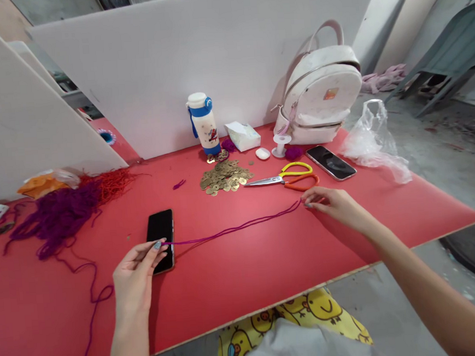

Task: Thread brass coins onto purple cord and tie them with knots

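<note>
A purple cord [233,230] is stretched across the red table [269,268] between my two hands. My left hand [136,274] pinches one end of it, right beside a black phone [161,239] lying face up. My right hand [334,206] pinches the other end, just below the scissors [287,178] with yellow and orange handles. A pile of brass coins [223,177] lies behind the cord, toward the middle of the table.
A heap of purple and red cord [67,208] covers the left side. A white and blue bottle [203,123], a tissue pack [242,135], a white backpack [321,97], a second phone [330,162] and a plastic bag [372,140] stand at the back. White partitions [211,54] wall the table.
</note>
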Demonstrator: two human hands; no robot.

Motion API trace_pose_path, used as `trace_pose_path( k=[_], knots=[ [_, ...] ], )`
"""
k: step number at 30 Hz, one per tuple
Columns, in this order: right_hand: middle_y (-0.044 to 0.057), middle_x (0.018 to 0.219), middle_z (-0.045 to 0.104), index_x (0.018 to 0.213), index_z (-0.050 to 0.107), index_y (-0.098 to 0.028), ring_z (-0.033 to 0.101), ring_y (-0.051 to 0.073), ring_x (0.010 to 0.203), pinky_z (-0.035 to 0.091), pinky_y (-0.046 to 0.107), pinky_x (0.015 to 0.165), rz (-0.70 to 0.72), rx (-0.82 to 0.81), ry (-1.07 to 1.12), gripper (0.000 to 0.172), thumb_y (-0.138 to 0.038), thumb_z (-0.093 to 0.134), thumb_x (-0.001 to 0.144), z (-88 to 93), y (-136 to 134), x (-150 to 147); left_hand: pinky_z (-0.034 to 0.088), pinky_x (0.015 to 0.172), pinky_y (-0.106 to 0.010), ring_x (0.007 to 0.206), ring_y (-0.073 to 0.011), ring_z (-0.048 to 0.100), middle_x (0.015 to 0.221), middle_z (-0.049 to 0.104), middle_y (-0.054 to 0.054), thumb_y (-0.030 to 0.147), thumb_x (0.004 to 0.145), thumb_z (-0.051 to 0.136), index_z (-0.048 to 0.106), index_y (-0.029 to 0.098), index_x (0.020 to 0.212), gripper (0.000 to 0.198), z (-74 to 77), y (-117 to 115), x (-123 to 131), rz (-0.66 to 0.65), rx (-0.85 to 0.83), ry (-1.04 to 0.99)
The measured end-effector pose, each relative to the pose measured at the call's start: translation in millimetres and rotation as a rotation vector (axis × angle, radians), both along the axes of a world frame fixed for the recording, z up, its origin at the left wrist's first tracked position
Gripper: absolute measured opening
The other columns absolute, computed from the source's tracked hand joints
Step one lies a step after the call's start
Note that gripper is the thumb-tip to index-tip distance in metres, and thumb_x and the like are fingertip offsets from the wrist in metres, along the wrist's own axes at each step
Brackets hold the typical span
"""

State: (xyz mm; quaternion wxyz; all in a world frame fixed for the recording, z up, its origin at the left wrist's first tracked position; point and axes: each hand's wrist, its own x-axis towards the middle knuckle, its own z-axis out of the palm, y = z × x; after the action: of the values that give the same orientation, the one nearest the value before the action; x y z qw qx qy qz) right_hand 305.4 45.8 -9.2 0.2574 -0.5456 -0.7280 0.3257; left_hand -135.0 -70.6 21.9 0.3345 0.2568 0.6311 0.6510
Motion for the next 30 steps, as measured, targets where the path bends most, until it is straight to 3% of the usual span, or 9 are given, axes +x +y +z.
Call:
trace_pose_path(
  k=[8, 17, 25, 30],
  knots=[
    [0.007, 0.1, 0.075, 0.093, 0.068, -0.023, 0.069, 0.024, 0.082, 0.053, 0.036, 0.076, 0.034, 0.15, -0.178, 0.017, -0.03, 0.055, 0.086, 1.4, 2.6, -10.0, 0.061, 0.063, -0.02, 0.065, -0.0145, 0.071, 0.073, 0.076, -0.005, 0.027, 0.047, 0.091, 0.074, 0.015, 0.07, 0.031, -0.3, -0.7, 1.6, -0.005, -0.001, -0.009],
    [0.007, 0.092, 0.071, 0.083, 0.069, -0.023, 0.067, 0.024, 0.085, 0.046, 0.03, 0.063, 0.068, 0.326, -0.404, 0.018, -0.027, 0.053, 0.088, 6.7, 6.5, -13.7, 0.061, 0.062, -0.02, 0.064, -0.0149, 0.071, 0.072, 0.076, -0.005, 0.027, 0.049, 0.091, 0.074, 0.015, 0.071, 0.031, -1.1, -1.0, 4.1, -0.009, -0.007, 0.001],
    [0.006, 0.097, 0.07, 0.086, 0.067, -0.023, 0.065, 0.023, 0.092, 0.045, 0.029, 0.062, 0.097, 0.359, -0.441, 0.019, -0.032, 0.051, 0.092, 12.7, 3.0, -15.9, 0.062, 0.062, -0.024, 0.064, -0.0172, 0.072, 0.072, 0.076, -0.006, 0.03, 0.049, 0.089, 0.073, 0.015, 0.072, 0.032, 1.2, -0.3, 5.8, -0.011, -0.021, 0.047],
    [0.006, 0.109, 0.069, 0.088, 0.065, -0.024, 0.063, 0.024, 0.102, 0.049, 0.03, 0.07, 0.205, 0.346, -0.425, 0.018, -0.03, 0.049, 0.094, 19.6, 3.4, -19.5, 0.062, 0.06, -0.025, 0.063, -0.0178, 0.071, 0.072, 0.076, -0.006, 0.031, 0.049, 0.089, 0.072, 0.015, 0.072, 0.033, 2.0, 0.0, 6.2, -0.009, -0.026, 0.054]
  ],
)
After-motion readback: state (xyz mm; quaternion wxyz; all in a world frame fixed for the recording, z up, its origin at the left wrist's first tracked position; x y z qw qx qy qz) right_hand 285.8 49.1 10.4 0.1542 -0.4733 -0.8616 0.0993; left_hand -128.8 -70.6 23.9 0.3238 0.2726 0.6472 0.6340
